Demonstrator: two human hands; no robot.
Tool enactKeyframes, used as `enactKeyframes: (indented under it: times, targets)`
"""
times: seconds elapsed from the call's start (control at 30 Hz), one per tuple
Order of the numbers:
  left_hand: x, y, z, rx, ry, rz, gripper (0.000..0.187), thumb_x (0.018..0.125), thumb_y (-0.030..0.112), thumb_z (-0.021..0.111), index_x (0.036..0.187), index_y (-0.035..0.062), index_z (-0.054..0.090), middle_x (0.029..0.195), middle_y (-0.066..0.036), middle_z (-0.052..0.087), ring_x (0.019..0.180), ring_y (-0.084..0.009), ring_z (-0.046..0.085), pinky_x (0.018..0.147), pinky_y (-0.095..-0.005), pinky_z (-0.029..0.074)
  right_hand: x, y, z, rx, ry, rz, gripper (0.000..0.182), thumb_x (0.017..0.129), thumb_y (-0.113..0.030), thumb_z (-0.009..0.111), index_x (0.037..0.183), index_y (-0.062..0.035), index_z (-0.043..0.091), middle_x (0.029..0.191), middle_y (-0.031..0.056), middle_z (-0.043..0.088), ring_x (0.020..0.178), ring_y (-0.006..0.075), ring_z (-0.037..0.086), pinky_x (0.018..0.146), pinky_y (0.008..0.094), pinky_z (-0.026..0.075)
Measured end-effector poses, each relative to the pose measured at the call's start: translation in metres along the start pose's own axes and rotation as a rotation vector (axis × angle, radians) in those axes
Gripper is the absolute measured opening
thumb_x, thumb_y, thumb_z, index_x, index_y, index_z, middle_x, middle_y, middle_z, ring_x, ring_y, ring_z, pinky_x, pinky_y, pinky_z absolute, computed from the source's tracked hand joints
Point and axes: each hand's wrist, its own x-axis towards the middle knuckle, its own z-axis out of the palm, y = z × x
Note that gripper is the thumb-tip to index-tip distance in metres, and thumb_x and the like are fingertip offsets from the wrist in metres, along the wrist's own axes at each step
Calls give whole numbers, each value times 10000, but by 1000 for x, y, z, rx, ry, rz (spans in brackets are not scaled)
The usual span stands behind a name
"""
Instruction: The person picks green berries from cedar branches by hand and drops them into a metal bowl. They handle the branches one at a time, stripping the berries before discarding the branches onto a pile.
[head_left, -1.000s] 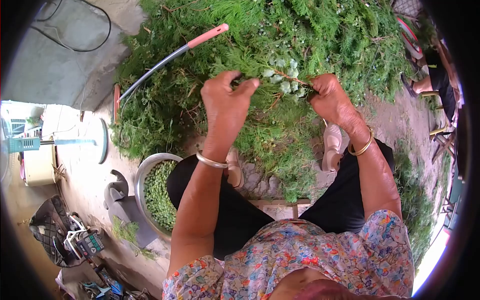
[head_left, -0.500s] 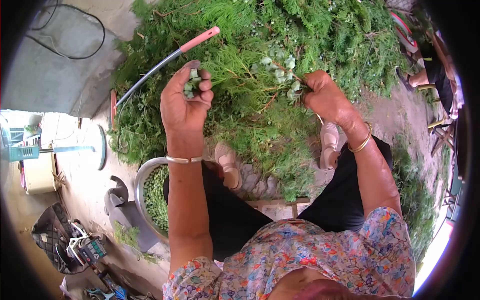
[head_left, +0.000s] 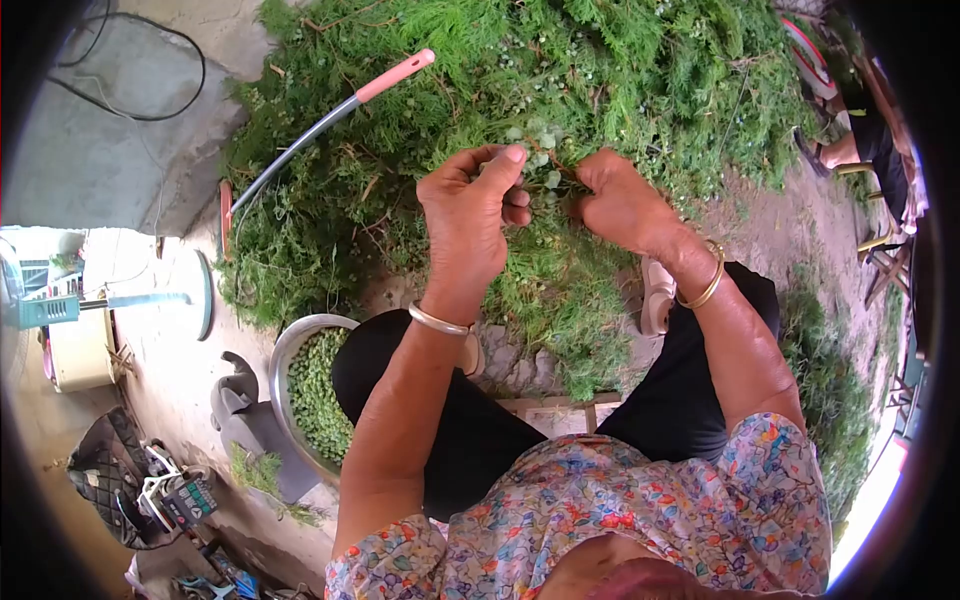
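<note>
My right hand (head_left: 622, 203) is closed on a conifer sprig with pale green cones (head_left: 543, 150), above a large heap of cut conifer branches (head_left: 480, 80). Close beside it, my left hand (head_left: 472, 200) has its fingers curled inward, the thumb and fingertips at the sprig's cones. Loose green cones are in its grasp, mostly hidden by the fingers. A metal basin (head_left: 282, 395) holding many picked green cones (head_left: 320, 385) stands on the floor by my left knee.
A curved metal tube with a pink grip (head_left: 395, 77) leans over the heap's left side. A grey folded thing (head_left: 260, 440) lies beside the basin. At far left stands a fan (head_left: 200, 295). Another person's leg (head_left: 842, 152) shows at the right edge.
My left hand has moved right, from holding cones in an upturned palm to curled fingers at the sprig. My right hand has shifted slightly left with the sprig.
</note>
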Motion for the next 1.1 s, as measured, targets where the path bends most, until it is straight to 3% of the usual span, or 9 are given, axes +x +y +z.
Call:
enactKeyframes:
  times: [0.2, 0.3, 0.53, 0.63, 0.83, 0.93, 1.0, 1.03, 1.1]
  targets:
    - [-2, 2, 0, 214, -47, 8, 170, 806, 112, 681, 857, -33, 609, 699, -64, 597, 526, -126, 561, 394, -229, 426, -2, 2, 3, 13, -7, -10, 147, 740, -68, 586, 800, 66, 600, 779, 263, 609, 771, 368, 621, 695, 405, 470]
    - [1, -2, -1, 167, -19, -34, 160, 807, 107, 678, 845, -31, 606, 709, -58, 592, 514, -125, 554, 385, -232, 414, -6, -5, -1, 87, -75, 35, 154, 742, -64, 584, 815, 70, 600, 805, 275, 610, 805, 383, 620, 711, 407, 471]
    - [0, -2, 0, 45, -72, -61, 161, 785, 81, 686, 826, -50, 602, 602, -32, 563, 470, -89, 526, 369, -216, 385, -6, -2, -1, -61, -24, -13, 168, 686, -20, 546, 805, 87, 600, 807, 301, 599, 818, 427, 604, 727, 438, 470]
    - [-1, -3, 2, 150, -118, -44, 199, 765, 82, 714, 892, -32, 611, 712, -33, 589, 477, -83, 492, 374, -198, 342, -7, -1, -2, -54, -21, -20, 180, 678, -14, 539, 807, 95, 598, 810, 319, 591, 823, 436, 601, 733, 450, 470]
    - [-1, -12, 9, 400, -167, 152, 294, 718, 31, 731, 960, -62, 591, 669, -34, 591, 495, -36, 464, 372, -181, 326, -4, 8, 2, -92, -33, -87, 192, 689, -16, 542, 830, 104, 596, 827, 328, 586, 828, 448, 597, 732, 463, 473]
    - [2, -18, 5, 577, -207, 223, 320, 720, 28, 720, 988, -73, 576, 696, -51, 604, 505, -47, 486, 377, -190, 345, -11, -1, -3, -153, -48, -94, 180, 695, -5, 538, 829, 105, 587, 829, 321, 588, 828, 453, 592, 724, 462, 475]
    - [-1, -15, 6, 550, -131, 114, 266, 696, 11, 695, 924, -78, 592, 740, -88, 628, 540, -87, 552, 415, -221, 449, -12, 0, -2, -176, -50, -94, 168, 697, 3, 534, 821, 106, 582, 824, 316, 590, 825, 455, 591, 716, 460, 476]
    - [-3, -14, 7, 550, -131, 113, 266, 696, 11, 695, 924, -78, 592, 740, -88, 628, 540, -87, 552, 415, -221, 449, -10, 5, 1, -201, -41, -133, 157, 695, 9, 535, 814, 101, 578, 812, 310, 591, 817, 451, 592, 713, 460, 478]
    - [-5, -11, 8, 275, -129, 5, 245, 708, 4, 669, 920, -83, 582, 725, -98, 622, 544, -93, 563, 406, -229, 474, -8, 9, 4, -226, -32, -172, 146, 693, 14, 535, 807, 96, 575, 801, 304, 593, 808, 447, 594, 709, 460, 480]
